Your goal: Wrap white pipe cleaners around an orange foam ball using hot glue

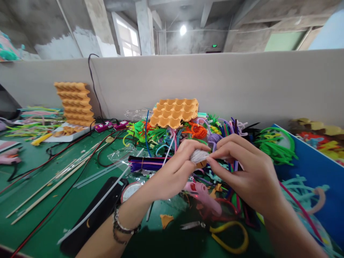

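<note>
A pale grey, fuzzy wound piece that looks like coiled pipe cleaner [199, 156] is held up over the cluttered table. My left hand [173, 175] grips it from the left, fingers closed around its side. From the right, my right hand [249, 175] pinches its near end between thumb and fingertips. Part of the piece is hidden by my fingers. Beneath my hands lies a pink glue gun [205, 200], its nozzle end partly covered by my left hand. Scissors with yellow handles [233, 236] rest on the green table [150, 236] close to me.
Behind my hands is a heap of coloured pipe cleaners [161, 134] topped by an orange egg-tray sheet [176, 111]. A second sheet [75, 104] leans left. Wooden sticks [59, 182], a black case [91, 215] and cables lie left. A blue box [306, 157] stands right.
</note>
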{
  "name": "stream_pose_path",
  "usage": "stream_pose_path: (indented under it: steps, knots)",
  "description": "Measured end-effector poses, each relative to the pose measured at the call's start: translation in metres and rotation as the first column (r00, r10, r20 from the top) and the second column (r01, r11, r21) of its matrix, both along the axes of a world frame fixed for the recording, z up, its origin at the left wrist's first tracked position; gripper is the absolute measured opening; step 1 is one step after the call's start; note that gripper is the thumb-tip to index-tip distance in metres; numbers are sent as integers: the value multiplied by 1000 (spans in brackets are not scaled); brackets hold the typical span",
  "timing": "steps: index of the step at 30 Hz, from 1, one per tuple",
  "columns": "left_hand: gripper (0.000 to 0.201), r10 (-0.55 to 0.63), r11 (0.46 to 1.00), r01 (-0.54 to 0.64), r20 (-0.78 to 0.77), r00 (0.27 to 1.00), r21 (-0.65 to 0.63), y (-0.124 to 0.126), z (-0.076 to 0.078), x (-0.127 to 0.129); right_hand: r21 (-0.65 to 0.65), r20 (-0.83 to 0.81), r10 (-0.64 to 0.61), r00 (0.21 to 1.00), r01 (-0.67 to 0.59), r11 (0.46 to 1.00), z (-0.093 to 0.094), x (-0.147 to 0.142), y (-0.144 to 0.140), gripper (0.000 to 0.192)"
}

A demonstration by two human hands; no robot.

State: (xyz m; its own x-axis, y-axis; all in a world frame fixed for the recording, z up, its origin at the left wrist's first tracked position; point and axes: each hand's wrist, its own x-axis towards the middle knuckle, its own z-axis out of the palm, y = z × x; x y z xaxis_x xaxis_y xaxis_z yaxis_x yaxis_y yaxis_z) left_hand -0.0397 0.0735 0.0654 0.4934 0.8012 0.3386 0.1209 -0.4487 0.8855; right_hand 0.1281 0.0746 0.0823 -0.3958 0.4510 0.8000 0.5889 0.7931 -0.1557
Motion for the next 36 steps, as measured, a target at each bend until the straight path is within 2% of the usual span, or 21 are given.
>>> stream_pose_path:
  steps: [5, 9, 14, 17, 28, 36]
  knots:
    - [36, -12, 1000, 12, 3, 1000, 22, 1, 2, -1, -3, -9, -22, 1000, 22, 1000, 1, 0, 0, 13]
    - [44, -28, 1000, 28, -57, 998, 5, 1, 6, -4, 0, -31, -25, 999, 25, 1000, 3, 1, -3, 13]
    - [51, -117, 992, 120, -69, 991, 40, 0, 6, -7, 4, -47, -31, 998, 31, 1000, 5, 2, -5, 13]
    - [56, -118, 991, 124, -106, 987, 56, -1, 4, -7, 5, -52, -29, 998, 29, 1000, 5, 2, -5, 13]
    - [43, -74, 995, 80, -103, 992, 56, -3, 5, -6, 8, -46, -36, 998, 36, 999, 5, 2, -5, 12]
    - [45, -64, 995, 73, -141, 988, 62, -3, 4, -7, 15, -32, -36, 999, 37, 999, 5, 1, -5, 13]
